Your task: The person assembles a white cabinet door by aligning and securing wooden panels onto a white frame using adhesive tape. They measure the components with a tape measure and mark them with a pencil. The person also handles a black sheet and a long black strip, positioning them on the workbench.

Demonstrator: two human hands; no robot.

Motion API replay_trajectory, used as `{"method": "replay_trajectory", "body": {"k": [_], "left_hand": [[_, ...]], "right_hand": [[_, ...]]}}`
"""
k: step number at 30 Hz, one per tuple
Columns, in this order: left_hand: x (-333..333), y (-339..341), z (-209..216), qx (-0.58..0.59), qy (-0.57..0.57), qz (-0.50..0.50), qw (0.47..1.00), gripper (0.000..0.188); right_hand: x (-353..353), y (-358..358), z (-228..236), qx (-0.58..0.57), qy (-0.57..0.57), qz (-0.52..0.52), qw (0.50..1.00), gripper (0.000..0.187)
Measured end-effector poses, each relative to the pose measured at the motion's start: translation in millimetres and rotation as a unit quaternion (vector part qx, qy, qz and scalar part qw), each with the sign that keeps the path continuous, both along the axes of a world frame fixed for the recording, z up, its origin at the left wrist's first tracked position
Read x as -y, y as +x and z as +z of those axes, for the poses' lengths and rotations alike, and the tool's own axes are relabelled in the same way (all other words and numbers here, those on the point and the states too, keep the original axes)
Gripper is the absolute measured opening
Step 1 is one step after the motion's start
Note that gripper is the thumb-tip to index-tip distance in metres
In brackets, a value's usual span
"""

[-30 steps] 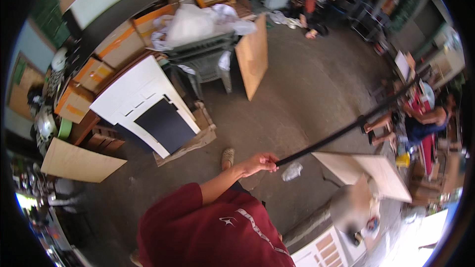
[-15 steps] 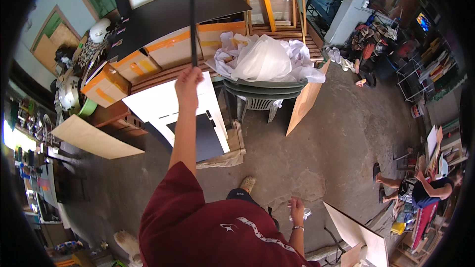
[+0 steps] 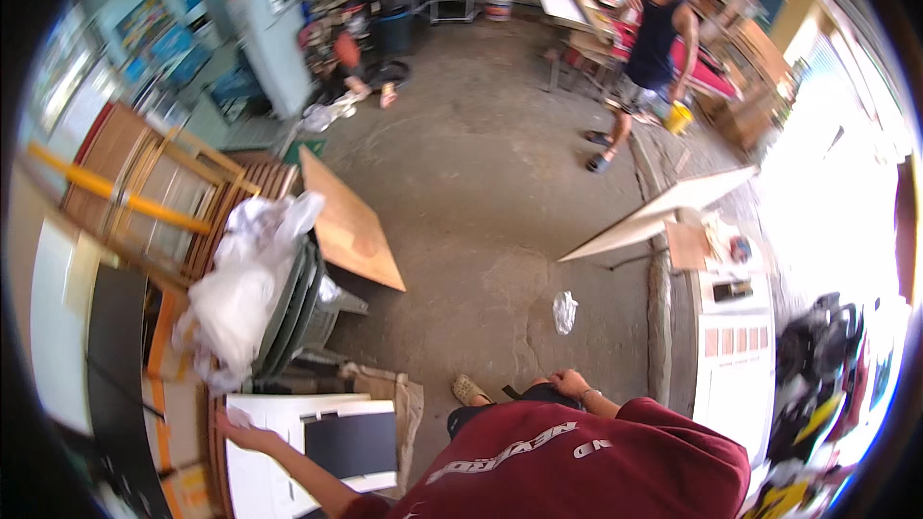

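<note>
My left hand (image 3: 245,433) reaches out at the lower left, over white panels (image 3: 264,476) with a dark rectangular sheet (image 3: 353,445) on them. Its fingers are blurred but look apart, with nothing clearly gripped. Left of it, a thin black strip (image 3: 125,387) lies slanted across a large black board (image 3: 120,346), its end apart from the hand. My right hand (image 3: 571,384) hangs beside my thigh, fingers loose and holding nothing. On the floor just ahead of it is a crumpled clear-white plastic piece (image 3: 565,312).
Stacked green plastic chairs (image 3: 293,312) carry bunched white sheeting (image 3: 236,303) at the left. One wooden board (image 3: 351,221) leans by them; another panel (image 3: 654,216) stands tilted at right. A person (image 3: 654,48) stands farther off near a cluttered table. Wooden frames (image 3: 159,197) fill the left side.
My view has swung to the right. The black strip, upright in my left hand before, now lies apart from it on the black board. The plastic piece by my right hand now shows on the floor.
</note>
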State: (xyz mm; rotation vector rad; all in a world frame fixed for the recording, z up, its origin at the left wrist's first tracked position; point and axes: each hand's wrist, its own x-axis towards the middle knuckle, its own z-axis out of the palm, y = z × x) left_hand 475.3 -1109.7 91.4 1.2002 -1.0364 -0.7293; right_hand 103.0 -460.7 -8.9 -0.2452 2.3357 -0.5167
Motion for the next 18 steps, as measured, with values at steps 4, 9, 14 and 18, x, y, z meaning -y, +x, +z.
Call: {"method": "replay_trajectory", "body": {"k": [4, 9, 14, 18], "left_hand": [[-159, -119, -62, -0.109, 0.342, -0.113, 0.927, 0.026], [-338, -237, -38, 0.074, 0.347, -0.606, 0.712, 0.029], [-364, -289, -1, 0.282, 0.015, -0.851, 0.444, 0.038], [-341, -289, -77, 0.373, 0.084, -0.8, 0.463, 0.041]], "right_hand": [[-24, 31, -8, 0.007, -0.002, -0.095, 0.995, 0.032], [-24, 70, 3, -0.005, -0.018, -0.178, 0.984, 0.035], [-58, 88, -9, 0.0, -0.013, -0.212, 0.977, 0.036], [-101, 113, -28, 0.036, -0.045, -0.27, 0.961, 0.037]]}}
